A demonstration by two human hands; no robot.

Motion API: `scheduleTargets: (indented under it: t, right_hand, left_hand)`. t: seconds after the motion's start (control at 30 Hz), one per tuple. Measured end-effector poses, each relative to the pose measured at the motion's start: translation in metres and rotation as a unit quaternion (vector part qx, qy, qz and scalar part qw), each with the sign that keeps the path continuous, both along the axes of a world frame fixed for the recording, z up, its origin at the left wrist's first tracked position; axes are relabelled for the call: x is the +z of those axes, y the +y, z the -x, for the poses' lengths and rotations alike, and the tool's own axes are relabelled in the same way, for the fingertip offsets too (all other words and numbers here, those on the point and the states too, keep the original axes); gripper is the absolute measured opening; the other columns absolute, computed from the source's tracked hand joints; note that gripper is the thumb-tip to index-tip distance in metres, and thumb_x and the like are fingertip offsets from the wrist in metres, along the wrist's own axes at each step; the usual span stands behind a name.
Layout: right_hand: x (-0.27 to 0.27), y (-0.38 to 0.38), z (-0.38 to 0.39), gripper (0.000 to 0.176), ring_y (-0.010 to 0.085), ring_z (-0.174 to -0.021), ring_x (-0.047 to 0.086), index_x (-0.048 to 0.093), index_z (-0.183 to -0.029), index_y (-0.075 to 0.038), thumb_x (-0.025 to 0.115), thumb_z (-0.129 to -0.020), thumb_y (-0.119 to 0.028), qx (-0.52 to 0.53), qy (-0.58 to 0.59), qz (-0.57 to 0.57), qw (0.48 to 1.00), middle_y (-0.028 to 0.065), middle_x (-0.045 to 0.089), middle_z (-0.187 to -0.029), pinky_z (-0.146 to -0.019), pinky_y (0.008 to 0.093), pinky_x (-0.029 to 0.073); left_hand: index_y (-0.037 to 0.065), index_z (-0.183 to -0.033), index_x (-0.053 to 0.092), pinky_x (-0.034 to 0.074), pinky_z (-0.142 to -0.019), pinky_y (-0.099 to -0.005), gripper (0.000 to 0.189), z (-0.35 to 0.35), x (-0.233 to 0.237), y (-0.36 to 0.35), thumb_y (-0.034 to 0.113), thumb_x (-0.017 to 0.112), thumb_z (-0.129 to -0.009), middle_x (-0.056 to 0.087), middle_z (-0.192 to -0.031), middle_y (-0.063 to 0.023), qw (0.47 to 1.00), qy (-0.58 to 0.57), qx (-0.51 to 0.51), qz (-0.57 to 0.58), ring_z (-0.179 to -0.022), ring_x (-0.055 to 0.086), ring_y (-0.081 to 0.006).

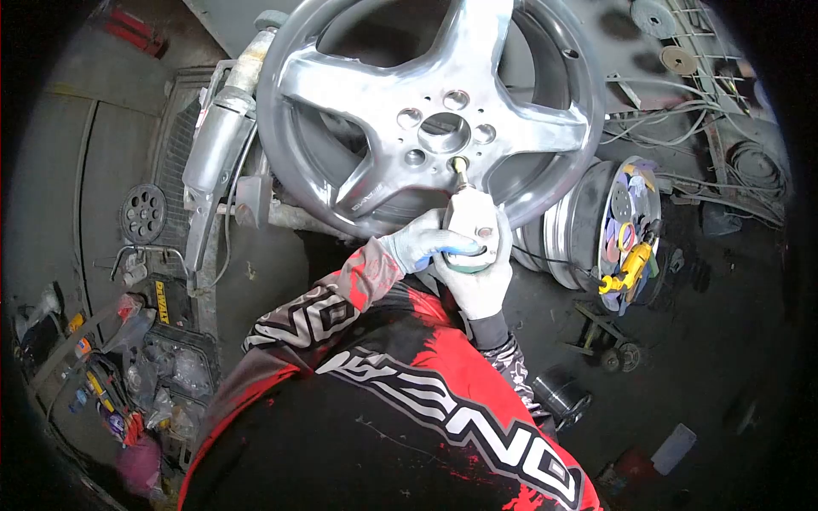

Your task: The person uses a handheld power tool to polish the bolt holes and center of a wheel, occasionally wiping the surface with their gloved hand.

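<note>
A bare-metal wheel rim with broad spokes fills the top centre, its face toward me. Both hands wear pale gloves and are wrapped round a white power tool. My left hand grips the tool's left side, with blue showing on the glove. My right hand holds its rear and right side. From the tool's front a thin brass-coloured bit reaches into the bolt hole just below the rim's centre bore. The bit's tip is hidden inside that hole.
Left of the rim stands a grey metal machine arm. On the right, another rim carries discs and a yellow power tool. A small wheeled stand is on the floor. Tools and bags crowd the lower left; cables hang upper right.
</note>
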State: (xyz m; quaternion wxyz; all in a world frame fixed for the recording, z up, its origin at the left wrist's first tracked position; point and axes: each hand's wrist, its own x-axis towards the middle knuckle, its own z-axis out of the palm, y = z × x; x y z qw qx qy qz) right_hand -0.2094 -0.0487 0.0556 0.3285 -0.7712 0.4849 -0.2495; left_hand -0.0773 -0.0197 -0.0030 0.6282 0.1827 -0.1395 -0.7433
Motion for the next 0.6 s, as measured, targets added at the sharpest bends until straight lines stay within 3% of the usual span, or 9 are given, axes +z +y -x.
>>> scheduleTargets:
  t: [0.2, 0.27, 0.33, 0.6]
  right_hand:
    - [0.008, -0.005, -0.013, 0.096, 0.0249, -0.114, 0.062, 0.042, -0.141, -0.007, 0.091, -0.06, -0.021, 0.021, -0.034, -0.056, 0.998, 0.0148, 0.06, -0.126, -0.097, 0.0374, 0.051]
    - [-0.004, -0.012, -0.001, 0.098, 0.0253, -0.117, 0.06, 0.041, -0.141, -0.007, 0.091, -0.059, -0.022, 0.03, -0.049, -0.052, 0.997, 0.0152, 0.059, -0.128, -0.099, 0.0379, 0.049]
    - [-0.005, -0.012, 0.004, 0.1, 0.0264, -0.118, 0.059, 0.04, -0.141, -0.007, 0.092, -0.058, -0.024, 0.047, 0.011, 0.018, 0.999, 0.0151, 0.057, -0.13, -0.1, 0.0393, 0.048]
    - [-0.01, -0.011, 0.006, 0.096, 0.0286, -0.118, 0.06, 0.043, -0.14, -0.007, 0.091, -0.059, -0.023, 0.049, -0.039, -0.005, 0.998, 0.0167, 0.058, -0.13, -0.1, 0.0392, 0.049]
  left_hand:
    - [0.002, -0.122, 0.062, 0.05, -0.094, -0.031, 0.04, -0.007, 0.005, -0.001, 0.011, 0.07, -0.085, 0.067, -0.113, -0.0074, 0.999, 0.015, 0.0, -0.047, -0.107, 0.064, -0.0168]
    - [0.002, -0.122, 0.062, 0.05, -0.095, -0.0309, 0.039, -0.002, 0.001, -0.006, 0.012, 0.07, -0.085, 0.066, -0.113, -0.0071, 0.999, -0.004, -0.004, -0.046, -0.107, 0.064, -0.0166]
    - [0.002, -0.121, 0.063, 0.05, -0.095, -0.0312, 0.038, 0.001, 0.004, -0.004, 0.014, 0.07, -0.085, 0.066, -0.113, -0.0065, 1.0, -0.017, 0.006, -0.015, -0.108, 0.063, -0.0165]
    - [0.002, -0.125, 0.061, 0.049, -0.096, -0.0317, 0.042, -0.001, 0.004, -0.001, 0.01, 0.07, -0.085, 0.067, -0.115, -0.0077, 1.0, -0.003, 0.016, -0.006, -0.108, 0.064, -0.017]
